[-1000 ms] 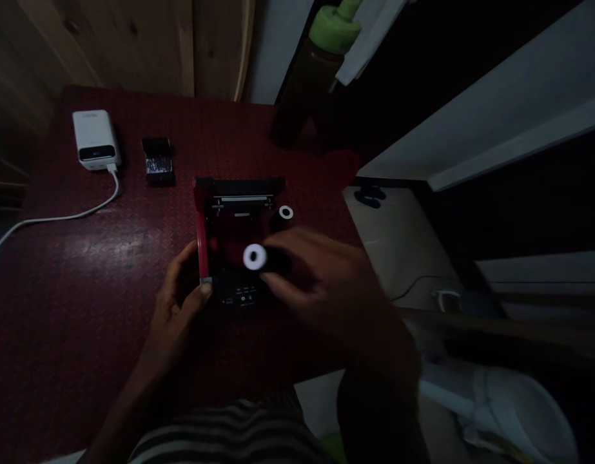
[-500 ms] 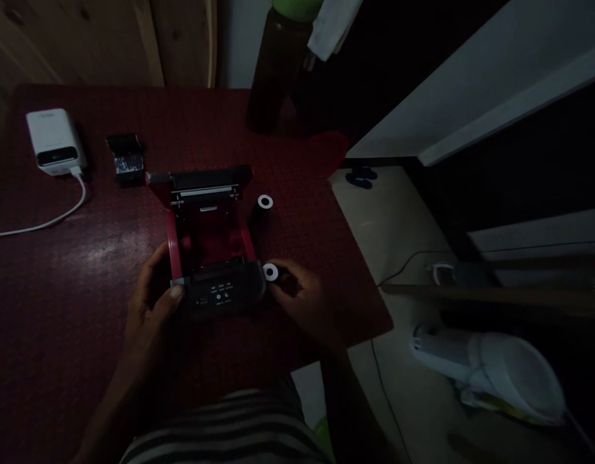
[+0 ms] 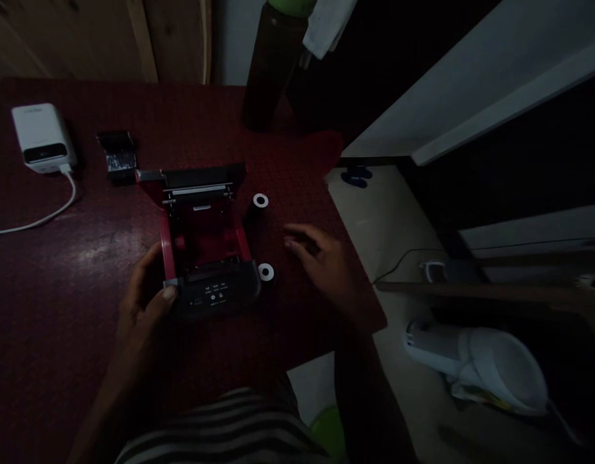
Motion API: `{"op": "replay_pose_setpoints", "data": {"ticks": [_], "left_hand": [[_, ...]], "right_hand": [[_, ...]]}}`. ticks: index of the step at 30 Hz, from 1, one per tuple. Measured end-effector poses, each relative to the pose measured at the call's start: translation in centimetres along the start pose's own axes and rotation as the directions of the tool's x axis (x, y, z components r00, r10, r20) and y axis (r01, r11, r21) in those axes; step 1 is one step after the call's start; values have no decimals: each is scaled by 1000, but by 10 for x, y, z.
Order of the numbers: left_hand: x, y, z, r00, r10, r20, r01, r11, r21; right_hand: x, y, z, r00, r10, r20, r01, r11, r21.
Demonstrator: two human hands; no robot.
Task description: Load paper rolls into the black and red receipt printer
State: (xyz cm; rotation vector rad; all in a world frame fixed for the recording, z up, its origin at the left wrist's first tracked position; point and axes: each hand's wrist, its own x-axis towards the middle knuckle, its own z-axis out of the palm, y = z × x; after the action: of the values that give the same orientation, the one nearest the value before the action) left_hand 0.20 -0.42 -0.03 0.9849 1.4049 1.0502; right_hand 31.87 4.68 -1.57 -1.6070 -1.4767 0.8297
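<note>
A small red and black printer (image 3: 203,248) lies on the dark red table (image 3: 75,270) with its lid swung open toward the back. My left hand (image 3: 145,299) grips its front left corner, thumb on the black front panel. Two dark rolls with white ends stand beside it: one roll (image 3: 265,272) at the front right corner, the other roll (image 3: 260,202) further back. My right hand (image 3: 321,261) hovers to the right of the near roll, fingers loosely spread, holding nothing.
A white power bank (image 3: 42,137) with a white cable (image 3: 40,219) sits at the far left, a small black object (image 3: 116,156) beside it. A dark bottle (image 3: 268,64) stands at the back. The table's edge runs on the right; a white appliance (image 3: 490,367) lies on the floor.
My right hand set the near roll down beside the printer's front right corner and pulled away to the right. The left hand kept its hold on the printer.
</note>
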Motion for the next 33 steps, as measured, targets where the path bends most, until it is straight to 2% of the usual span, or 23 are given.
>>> {"op": "replay_pose_setpoints", "data": {"ticks": [5,8,10,12,15,18,21,24,27,29,33], "left_hand": [[-2,8,4,999,-27,-37,26,999,-27],[-3,11,4,998,-48,-42,47,999,-20],[-3,10,4,998,-57,-39,55,998,-33],[-4,10,3,998,-55,-33,54,998,-43],[-4,9,3,997,-62,-35,60,997,-38],[-4,7,3,998,-47,-35,45,998,-45],[-1,2,2,1000,0,-31,-2,998,-65],[0,-2,1,999,19,-30,-21,998,-66],[1,-4,-1,999,51,-5,-51,996,-75],[1,-5,-1,998,62,6,-61,995,-83],[0,-4,-2,998,59,6,-59,995,-85]], "right_hand": [[61,10,42,999,-30,-10,31,997,66],[78,13,58,999,-41,1,41,995,86],[79,12,59,999,-35,1,35,994,103],[71,5,50,999,-31,-13,33,992,119],[49,-21,18,997,-71,-2,71,984,162],[25,-62,-21,990,-109,88,94,983,159],[14,-99,-37,945,-176,276,155,983,94],[15,-119,-19,856,-277,437,334,941,-58],[18,-128,17,757,-360,545,540,815,-212],[17,-134,40,737,-345,581,609,712,-349],[16,-149,70,750,-179,636,619,529,-581]]}}
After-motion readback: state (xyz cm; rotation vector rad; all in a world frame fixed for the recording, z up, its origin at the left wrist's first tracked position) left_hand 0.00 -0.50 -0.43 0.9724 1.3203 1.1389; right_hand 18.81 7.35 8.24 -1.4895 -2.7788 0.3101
